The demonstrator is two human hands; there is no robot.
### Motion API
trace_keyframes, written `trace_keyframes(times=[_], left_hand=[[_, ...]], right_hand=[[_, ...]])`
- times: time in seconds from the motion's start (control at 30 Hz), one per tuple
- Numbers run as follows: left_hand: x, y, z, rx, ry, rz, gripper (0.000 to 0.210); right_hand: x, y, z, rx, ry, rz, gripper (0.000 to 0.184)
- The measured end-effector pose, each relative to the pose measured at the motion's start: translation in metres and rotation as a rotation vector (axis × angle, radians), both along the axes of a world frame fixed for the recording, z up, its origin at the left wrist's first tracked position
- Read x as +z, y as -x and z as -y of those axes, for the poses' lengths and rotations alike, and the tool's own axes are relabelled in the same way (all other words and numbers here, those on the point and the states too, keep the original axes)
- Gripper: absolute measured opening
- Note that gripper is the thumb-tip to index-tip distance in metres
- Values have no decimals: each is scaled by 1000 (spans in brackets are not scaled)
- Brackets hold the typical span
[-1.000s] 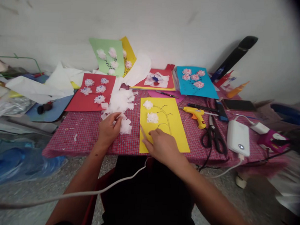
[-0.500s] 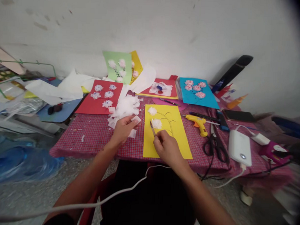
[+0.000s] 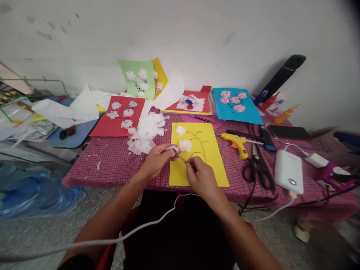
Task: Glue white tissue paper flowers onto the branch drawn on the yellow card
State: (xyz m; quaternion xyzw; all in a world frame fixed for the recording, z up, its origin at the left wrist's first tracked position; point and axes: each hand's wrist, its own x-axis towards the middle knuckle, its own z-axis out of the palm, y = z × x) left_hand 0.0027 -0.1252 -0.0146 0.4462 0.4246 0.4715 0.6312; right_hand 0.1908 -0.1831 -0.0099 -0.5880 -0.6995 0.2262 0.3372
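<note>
Between the fingers of my left hand (image 3: pixel 159 161) is a small piece of white tissue paper (image 3: pixel 173 148), pinched and folded over a tool's tip. My right hand (image 3: pixel 202 177) grips that slim, pen-like tool (image 3: pixel 182 158) and points it leftward into the tissue; its exact kind is too small to tell. Both hands hover over a yellow sheet of paper (image 3: pixel 217 171) with a drawn dark branching stem. Two white tissue flowers, an upper one (image 3: pixel 180 130) and a lower one (image 3: pixel 185 145), are on the sheet's left side. Left of it lies a heap of tissue pieces (image 3: pixel 150 126).
To the right are a yellow glue gun (image 3: pixel 235 140), black-handled scissors (image 3: pixel 258 171), a white power bank (image 3: pixel 289 172) and a phone (image 3: pixel 289 132). Flower cards on red (image 3: pixel 103 124), green (image 3: pixel 132 66) and blue paper (image 3: pixel 251 110) stand or lie behind. A white cable (image 3: pixel 147 229) crosses my lap.
My left hand has moved right with its tissue piece, from beside the heap to the tool's tip. The tool has swung away from the lower flower and meets the tissue.
</note>
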Motion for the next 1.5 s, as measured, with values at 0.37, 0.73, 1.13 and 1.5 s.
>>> trace_keyframes(times=[0.37, 0.73, 1.13, 1.5], left_hand=[[6, -7, 2, -8, 55, -5, 32], [11, -15, -1, -112, 128, 20, 61], [13, -11, 5, -130, 24, -184, 45], [18, -3, 13, -99, -328, -518, 46]], right_hand=[[1, -5, 6, 14, 26, -8, 13], [-13, -14, 0, -28, 304, -601, 14], [-8, -14, 6, -55, 222, -531, 14], [-14, -12, 3, -42, 238, -646, 17]])
